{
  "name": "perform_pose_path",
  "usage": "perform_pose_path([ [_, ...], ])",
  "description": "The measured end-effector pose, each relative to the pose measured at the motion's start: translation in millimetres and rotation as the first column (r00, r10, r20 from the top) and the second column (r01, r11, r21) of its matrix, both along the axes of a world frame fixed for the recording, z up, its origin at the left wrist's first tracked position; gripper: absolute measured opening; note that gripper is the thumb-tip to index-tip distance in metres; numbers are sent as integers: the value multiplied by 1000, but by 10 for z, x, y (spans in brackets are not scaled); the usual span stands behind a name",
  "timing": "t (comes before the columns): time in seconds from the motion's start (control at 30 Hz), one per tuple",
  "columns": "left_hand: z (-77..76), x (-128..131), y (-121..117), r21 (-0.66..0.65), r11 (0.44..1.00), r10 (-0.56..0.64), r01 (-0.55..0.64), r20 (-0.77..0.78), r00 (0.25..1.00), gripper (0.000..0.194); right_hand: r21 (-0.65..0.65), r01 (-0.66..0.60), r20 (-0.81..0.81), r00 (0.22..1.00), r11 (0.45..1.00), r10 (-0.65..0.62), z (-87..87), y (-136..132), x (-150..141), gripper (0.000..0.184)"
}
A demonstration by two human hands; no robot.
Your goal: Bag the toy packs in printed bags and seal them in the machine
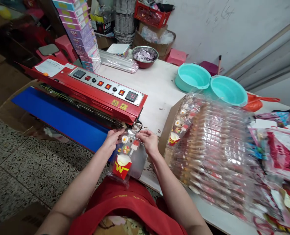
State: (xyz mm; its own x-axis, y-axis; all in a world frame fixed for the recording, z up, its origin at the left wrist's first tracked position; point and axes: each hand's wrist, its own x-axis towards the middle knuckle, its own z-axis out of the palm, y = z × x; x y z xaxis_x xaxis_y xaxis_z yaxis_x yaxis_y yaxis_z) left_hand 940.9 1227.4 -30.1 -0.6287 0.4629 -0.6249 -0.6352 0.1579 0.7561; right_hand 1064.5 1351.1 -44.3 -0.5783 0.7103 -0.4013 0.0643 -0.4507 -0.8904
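Blue belt (pixel 64 114): at the left, running along the near side of the red machine (pixel 96 96).
Red machine: a sheet of paper (pixel 49 67) on its left end; lit switches (pixel 108 86) along the top, and a display (pixel 131 96) with red digits near the right end.
Box stack (pixel 84 40): a tall pile of pink and purple boxes on the machine's far side.
Left hand (pixel 112 142): pinching the far left corner of the clear bag (pixel 124 156).
Clear bag: stretched between both hands, just beside the machine's right end; whether its far edge touches the machine cannot be told. Inside are a red cup (pixel 121 169) with a yellow W, a fried egg shape (pixel 124 139) and an ice pop shape (pixel 135 146).
Metal bowl (pixel 145 58): far on the white table (pixel 159 86), full of small packets.
Right hand (pixel 148 140): pinching the bag's far right corner.
Cardboard box (pixel 169 129): right of the right hand, with a tight row of filled bags (pixel 208 147).
Turquoise basins (pixel 193 78): two, side by side beyond the box.
Plastic packaging (pixel 282 156): loosely heaped at the far right.
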Motion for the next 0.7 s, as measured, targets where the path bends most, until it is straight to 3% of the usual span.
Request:
perform_pose_path([
  [0.17, 31, -159, -108, -44, 996, 79, -80, -21, 997, 40, -18, 18, -4, 1000, 1000, -18, -25, -60, -325, 44],
  [0.2, 36, -203, -128, -41, 994, 102, -104, -40, 994, 39, 18, 32, -12, 999, 999, -32, 6, -64, -323, 43],
  [0.27, 39, -324, -184, -45, 985, 165, -168, -80, 983, 37, 209, 121, -21, 993, 970, -120, 75, 11, -196, 41],
  [0.3, 35, -403, -223, -65, 974, 208, -216, -114, 972, 37, 345, 197, -16, 979, 918, -204, 101, 100, -73, 40],
  [0.37, 18, -574, -315, -132, 938, 279, -320, -260, 925, 39, 577, 346, 27, 897, 740, -440, 106, 368, 252, 43],
  [0.4, 8, -651, -362, -172, 912, 282, -372, -394, 875, 42, 648, 376, 85, 829, 663, -553, 78, 529, 423, 47],
  [0.43, 2, -707, -404, -210, 883, 243, -420, -561, 791, 47, 686, 369, 175, 753, 627, -635, 27, 695, 579, 55],
  [0.47, 2, -733, -440, -243, 845, 169, -477, -724, 669, 52, 689, 329, 305, 677, 646, -670, -47, 852, 706, 65],
  [0.5, 7, -724, -465, -256, 816, 78, -519, -840, 537, 57, 658, 273, 450, 606, 702, -656, -141, 993, 793, 76],
  [0.57, 24, -595, -478, -248, 799, -74, -548, -945, 320, 62, 537, 181, 670, 502, 824, -547, -360, 1202, 848, 100],
  [0.63, 20, -363, -444, -239, 849, -145, -472, -963, 226, 61, 446, 162, 753, 464, 880, -467, -553, 1306, 799, 115],
  [0.7, -21, -104, -379, -252, 894, -194, -371, -963, 187, 57, 437, 167, 763, 450, 884, -463, -634, 1331, 746, 121],
])
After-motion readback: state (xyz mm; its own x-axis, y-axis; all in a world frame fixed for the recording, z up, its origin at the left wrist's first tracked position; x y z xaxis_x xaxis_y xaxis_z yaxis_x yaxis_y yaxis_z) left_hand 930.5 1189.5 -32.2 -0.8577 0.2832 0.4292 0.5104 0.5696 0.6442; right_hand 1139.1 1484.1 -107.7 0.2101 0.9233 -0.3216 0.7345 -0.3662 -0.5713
